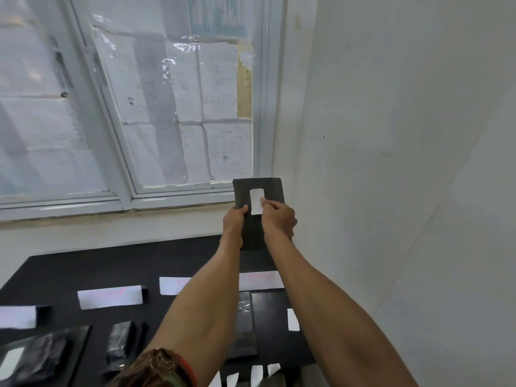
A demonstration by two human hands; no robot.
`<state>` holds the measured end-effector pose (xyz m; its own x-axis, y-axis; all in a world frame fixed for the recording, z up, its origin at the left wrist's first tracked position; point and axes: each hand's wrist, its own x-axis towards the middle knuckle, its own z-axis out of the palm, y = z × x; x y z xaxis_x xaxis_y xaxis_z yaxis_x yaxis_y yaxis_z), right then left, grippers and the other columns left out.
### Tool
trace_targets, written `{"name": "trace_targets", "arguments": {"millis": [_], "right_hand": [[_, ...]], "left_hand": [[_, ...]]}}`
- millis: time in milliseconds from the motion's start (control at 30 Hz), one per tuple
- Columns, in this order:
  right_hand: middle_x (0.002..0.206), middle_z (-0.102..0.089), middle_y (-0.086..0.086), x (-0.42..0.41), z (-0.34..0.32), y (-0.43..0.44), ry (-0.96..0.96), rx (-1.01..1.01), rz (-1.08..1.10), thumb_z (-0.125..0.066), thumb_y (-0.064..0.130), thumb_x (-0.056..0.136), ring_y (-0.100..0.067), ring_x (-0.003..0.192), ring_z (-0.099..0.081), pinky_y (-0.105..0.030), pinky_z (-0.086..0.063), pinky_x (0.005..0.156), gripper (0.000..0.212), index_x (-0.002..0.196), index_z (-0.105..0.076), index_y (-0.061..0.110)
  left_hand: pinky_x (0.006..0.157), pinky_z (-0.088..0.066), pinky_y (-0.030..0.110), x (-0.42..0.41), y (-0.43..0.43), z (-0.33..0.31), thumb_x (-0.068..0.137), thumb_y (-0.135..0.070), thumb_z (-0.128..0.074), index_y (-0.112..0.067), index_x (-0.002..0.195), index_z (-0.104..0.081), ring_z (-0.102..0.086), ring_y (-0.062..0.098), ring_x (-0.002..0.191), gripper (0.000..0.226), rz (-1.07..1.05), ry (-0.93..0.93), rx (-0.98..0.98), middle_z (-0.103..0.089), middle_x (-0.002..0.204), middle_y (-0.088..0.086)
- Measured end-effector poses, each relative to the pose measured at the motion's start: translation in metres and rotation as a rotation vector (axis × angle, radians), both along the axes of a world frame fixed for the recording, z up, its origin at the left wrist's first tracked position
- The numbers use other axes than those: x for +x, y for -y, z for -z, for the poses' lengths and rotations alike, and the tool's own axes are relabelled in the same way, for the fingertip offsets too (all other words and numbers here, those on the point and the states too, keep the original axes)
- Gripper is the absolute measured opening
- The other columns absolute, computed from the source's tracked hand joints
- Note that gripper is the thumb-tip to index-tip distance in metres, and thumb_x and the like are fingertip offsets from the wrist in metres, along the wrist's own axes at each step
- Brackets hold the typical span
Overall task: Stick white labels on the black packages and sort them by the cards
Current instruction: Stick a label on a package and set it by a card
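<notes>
**Label going onto a stiff, flat package held up at the window**

The black package [252, 231] is off the desk [55, 269], held upright in the air in front of the lower right corner of the window [167, 107]. The left hand [234, 222] grips its left edge, thumb on the front face. The right hand [279, 219], fingers curled, pinches the white label [255, 199] at its right edge, with the label lying on the upper middle of the package's face.

The package keeps its flat shape with no sag while held by one edge, so it is probably stiff, thin and light. An edge grip low on the side looks sound and leaves the face free for pressing. Its surface looks matt, so slipping seems unlikely. The label is thin paper that will likely crease or stick crooked if not smoothed from one side.

Below the window, the desk carries a row of white cards with pink writing. The one under the window's middle [110, 296] is too blurred to read. The one under its right corner [261, 279] may read "TIMA", though I cannot be sure. A labelled package [268, 317] lies in front of that card, and a glossy wrapped package [120, 342] lies further left. The sheets of paper behind the window glass show print too faint to read. No brand shows anywhere.
</notes>
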<state>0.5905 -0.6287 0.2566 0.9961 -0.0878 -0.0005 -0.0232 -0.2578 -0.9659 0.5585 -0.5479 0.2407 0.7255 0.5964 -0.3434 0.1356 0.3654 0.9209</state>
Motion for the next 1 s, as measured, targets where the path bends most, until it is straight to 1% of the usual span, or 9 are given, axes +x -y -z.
{"name": "trace_targets", "arguments": {"millis": [167,300,500,567,633,700,800,867,1000], "right_hand": [[0.149,-0.041,0.002,-0.013,0.003,-0.013,0.043,-0.143,0.018,-0.066,0.043,0.085,-0.027,0.132,-0.035,-0.051,-0.038,0.102,0.018,0.086,-0.076,0.028],[0.148,-0.042,0.001,-0.021,0.006,-0.024,0.113,-0.131,-0.009,-0.069,0.04,0.083,-0.025,0.129,-0.038,-0.043,-0.042,0.097,0.017,0.087,-0.076,0.024],[0.143,-0.047,0.002,-0.037,0.005,-0.038,0.178,-0.099,-0.039,-0.073,0.037,0.08,-0.023,0.125,-0.043,-0.043,-0.042,0.095,0.017,0.09,-0.075,0.023],[0.143,-0.046,-0.001,-0.039,0.006,-0.04,0.206,-0.076,-0.064,-0.076,0.04,0.075,-0.024,0.126,-0.044,-0.045,-0.043,0.097,0.037,0.108,-0.069,0.023],[0.142,-0.043,-0.005,-0.041,0.008,-0.039,0.203,-0.029,-0.091,-0.081,0.046,0.068,-0.026,0.126,-0.047,-0.047,-0.046,0.098,0.077,0.133,-0.047,0.023],[0.14,-0.045,-0.007,-0.04,0.009,-0.034,0.163,-0.03,-0.192,-0.082,0.051,0.063,-0.026,0.124,-0.049,-0.043,-0.047,0.097,0.1,0.144,-0.03,0.025],[0.132,-0.054,-0.007,-0.033,0.013,-0.027,0.106,-0.011,-0.437,-0.086,0.048,0.06,-0.025,0.12,-0.053,-0.036,-0.045,0.095,0.111,0.147,-0.02,0.027],[0.135,-0.052,-0.007,-0.027,0.014,-0.025,0.098,-0.015,-0.521,-0.088,0.047,0.056,-0.026,0.122,-0.051,-0.038,-0.045,0.099,0.115,0.146,-0.019,0.029],[0.132,-0.051,-0.004,-0.018,0.01,-0.029,0.075,0.016,-0.567,-0.088,0.043,0.058,-0.023,0.116,-0.053,-0.035,-0.052,0.092,0.096,0.139,-0.038,0.023]], "left_hand": [[0.084,-0.054,0.041,-0.017,-0.016,-0.011,0.092,-0.029,-0.056,-0.014,0.109,-0.061,-0.063,0.028,0.098,0.023,-0.073,0.069,0.038,-0.067,0.107,0.01],[0.089,-0.055,0.042,-0.034,-0.028,-0.016,0.089,-0.036,-0.063,-0.013,0.108,-0.064,-0.066,0.027,0.098,0.03,-0.09,0.118,0.032,-0.07,0.104,0.01],[0.061,-0.054,0.027,-0.052,-0.028,-0.021,0.073,-0.03,-0.082,-0.017,0.087,-0.062,-0.065,0.017,0.08,0.028,-0.129,0.145,0.06,-0.068,0.087,0.003],[0.06,-0.056,0.028,-0.057,-0.033,-0.022,0.071,-0.026,-0.084,-0.01,0.09,-0.066,-0.068,0.019,0.078,0.031,-0.175,0.15,0.045,-0.071,0.086,0.006],[0.069,-0.06,0.034,-0.061,-0.041,-0.019,0.067,-0.027,-0.086,-0.004,0.099,-0.069,-0.07,0.024,0.082,0.042,-0.224,0.154,0.025,-0.073,0.091,0.011],[0.077,-0.06,0.038,-0.063,-0.05,-0.016,0.065,-0.031,-0.087,-0.005,0.099,-0.069,-0.07,0.026,0.086,0.047,-0.283,0.141,0.026,-0.073,0.093,0.011],[0.078,-0.059,0.037,-0.068,-0.062,-0.015,0.063,-0.037,-0.087,-0.009,0.087,-0.067,-0.069,0.023,0.084,0.042,-0.356,0.117,0.057,-0.072,0.09,0.008],[0.075,-0.059,0.034,-0.071,-0.065,-0.017,0.063,-0.037,-0.087,-0.012,0.081,-0.066,-0.068,0.022,0.081,0.038,-0.332,0.106,0.08,-0.071,0.087,0.007],[0.071,-0.06,0.035,-0.079,-0.065,-0.019,0.065,-0.022,-0.087,-0.004,0.1,-0.067,-0.07,0.025,0.083,0.044,-0.152,0.071,0.101,-0.072,0.091,0.011]]}}
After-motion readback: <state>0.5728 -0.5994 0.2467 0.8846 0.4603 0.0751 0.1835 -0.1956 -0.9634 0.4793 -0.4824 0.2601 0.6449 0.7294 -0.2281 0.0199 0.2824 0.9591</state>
